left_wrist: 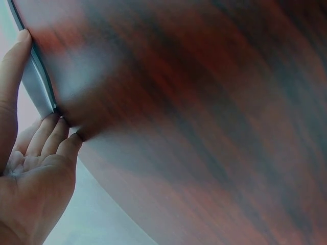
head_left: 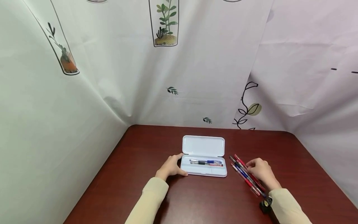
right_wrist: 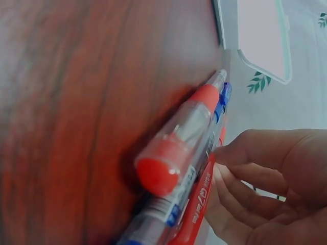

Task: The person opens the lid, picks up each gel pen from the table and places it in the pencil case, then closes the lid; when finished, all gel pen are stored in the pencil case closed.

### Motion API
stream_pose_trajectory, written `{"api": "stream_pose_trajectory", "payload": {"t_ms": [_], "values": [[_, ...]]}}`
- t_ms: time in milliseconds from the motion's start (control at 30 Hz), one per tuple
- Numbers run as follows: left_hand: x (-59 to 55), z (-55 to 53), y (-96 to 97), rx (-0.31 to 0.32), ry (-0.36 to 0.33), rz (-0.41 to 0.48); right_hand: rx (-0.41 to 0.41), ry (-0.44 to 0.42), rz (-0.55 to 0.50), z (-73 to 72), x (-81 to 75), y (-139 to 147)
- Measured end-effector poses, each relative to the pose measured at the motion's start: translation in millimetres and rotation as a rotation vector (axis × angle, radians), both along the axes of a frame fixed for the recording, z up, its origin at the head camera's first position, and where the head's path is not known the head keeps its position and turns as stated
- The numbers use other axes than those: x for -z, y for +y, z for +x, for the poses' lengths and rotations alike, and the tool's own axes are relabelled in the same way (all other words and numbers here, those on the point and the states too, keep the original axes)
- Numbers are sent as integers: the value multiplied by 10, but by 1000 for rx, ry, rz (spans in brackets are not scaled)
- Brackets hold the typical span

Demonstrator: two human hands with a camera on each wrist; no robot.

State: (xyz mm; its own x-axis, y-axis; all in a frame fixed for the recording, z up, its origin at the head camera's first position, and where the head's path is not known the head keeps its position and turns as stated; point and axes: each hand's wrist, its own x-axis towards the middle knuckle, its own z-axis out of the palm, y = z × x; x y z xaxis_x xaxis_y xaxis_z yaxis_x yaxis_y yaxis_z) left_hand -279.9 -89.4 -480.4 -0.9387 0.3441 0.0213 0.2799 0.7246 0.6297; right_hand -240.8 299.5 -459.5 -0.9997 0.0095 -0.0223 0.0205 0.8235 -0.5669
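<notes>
A white pencil case lies on the table with its lid folded back. Inside it are a blue-capped pen and a dark-capped pen with red at its other end. My left hand grips the case's left end, thumb at the front corner and fingers at the back. To the right of the case, several pens lie side by side, slanting toward me. My right hand pinches a red gel pen among them. Beside that stand out a clear pen with red ends and a blue-trimmed pen.
A dark red-brown wooden table carries everything. White cloth with plant drawings hangs behind the table and along both sides. A small black device sits by my right wrist.
</notes>
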Motion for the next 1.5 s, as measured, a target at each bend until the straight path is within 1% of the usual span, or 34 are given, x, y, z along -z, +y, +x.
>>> {"api": "stream_pose_trajectory", "payload": {"t_ms": [167, 400, 633, 700, 867, 900, 1000, 1167, 1233, 1267, 1400, 1500], "values": [[13, 38, -3, 0, -2, 11, -11, -4, -30, 2, 52, 16], [5, 27, -1, 7, 7, 11, -2, 21, -66, -2, 90, 74], [14, 6, -8, -1, 6, 4, -31, 25, -68, -12, 45, 109], [13, 4, -6, -2, 3, 4, -28, 27, -62, -15, 24, 115], [10, 3, 1, 4, 2, 3, -24, 33, -84, -30, -19, 128], [8, 4, 0, 5, 3, 5, -34, 39, -92, -34, -27, 126], [7, 4, -8, 2, 0, 8, -47, 34, -158, -55, -44, 88], [-5, 5, -7, 0, -2, -2, -96, -7, -372, -103, -72, -24], [-11, 8, -3, 2, -2, -6, -111, -27, -425, -121, -95, -86], [-13, 10, -1, 3, 1, -6, -117, -34, -436, -130, -110, -122], [-21, 18, 2, 6, 5, -8, -138, -42, -394, -184, -166, -274], [-22, 22, 1, 0, 3, -8, -176, -40, -373, -240, -189, -390]]}}
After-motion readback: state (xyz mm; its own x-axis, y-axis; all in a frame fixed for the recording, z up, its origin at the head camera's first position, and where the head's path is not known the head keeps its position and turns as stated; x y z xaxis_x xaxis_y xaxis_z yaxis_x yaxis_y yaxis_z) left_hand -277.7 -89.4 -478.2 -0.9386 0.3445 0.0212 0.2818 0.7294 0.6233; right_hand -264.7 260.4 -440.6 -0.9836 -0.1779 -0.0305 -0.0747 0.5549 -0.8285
